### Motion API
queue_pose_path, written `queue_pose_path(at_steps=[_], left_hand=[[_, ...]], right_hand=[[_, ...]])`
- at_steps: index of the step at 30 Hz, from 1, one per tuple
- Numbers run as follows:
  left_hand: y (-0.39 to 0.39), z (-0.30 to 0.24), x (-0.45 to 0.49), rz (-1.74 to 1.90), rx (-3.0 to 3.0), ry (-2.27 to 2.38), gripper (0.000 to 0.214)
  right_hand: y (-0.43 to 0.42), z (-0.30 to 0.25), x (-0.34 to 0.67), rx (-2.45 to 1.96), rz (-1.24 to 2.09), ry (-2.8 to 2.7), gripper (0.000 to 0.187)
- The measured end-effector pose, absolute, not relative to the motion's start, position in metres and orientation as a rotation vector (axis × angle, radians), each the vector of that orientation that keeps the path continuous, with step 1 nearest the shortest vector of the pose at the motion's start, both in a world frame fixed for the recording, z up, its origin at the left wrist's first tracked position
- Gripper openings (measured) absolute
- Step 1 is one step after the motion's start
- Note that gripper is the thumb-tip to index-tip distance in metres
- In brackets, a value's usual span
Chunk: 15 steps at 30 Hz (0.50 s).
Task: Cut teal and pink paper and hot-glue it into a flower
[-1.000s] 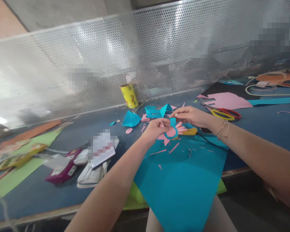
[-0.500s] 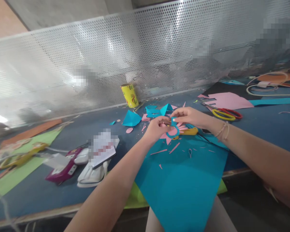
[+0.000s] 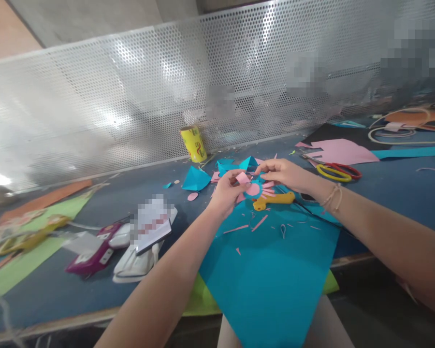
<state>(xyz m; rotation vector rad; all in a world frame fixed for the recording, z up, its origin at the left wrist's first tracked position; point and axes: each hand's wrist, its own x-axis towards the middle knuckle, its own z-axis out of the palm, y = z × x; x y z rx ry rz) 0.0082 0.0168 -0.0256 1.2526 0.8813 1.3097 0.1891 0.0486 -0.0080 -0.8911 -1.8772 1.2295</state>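
Above the teal sheet (image 3: 271, 280), your left hand (image 3: 226, 191) and right hand (image 3: 281, 173) pinch a fringed pink-and-teal paper flower (image 3: 254, 189); yellow cutter (image 3: 273, 199) beside.

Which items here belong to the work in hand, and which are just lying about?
In hand:
left hand
right hand
pink and blue paper flower
blue sheet

Lying about:
yellow-handled tool
scissors
yellow can
pink sheet
blue scraps
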Motion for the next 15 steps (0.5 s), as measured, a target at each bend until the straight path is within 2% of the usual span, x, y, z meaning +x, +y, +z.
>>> queue_pose_path(at_steps=[7,15], left_hand=[[0.02,-0.024,0.004,1.298,1.185,1.018,0.044],[0.021,-0.027,0.006,1.351,1.531,1.152,0.04]], right_hand=[[0.047,-0.006,0.196,-0.799,1.286,-1.945,0.028],[0.044,-0.009,0.184,-0.933,0.605,-2.083,0.02]])
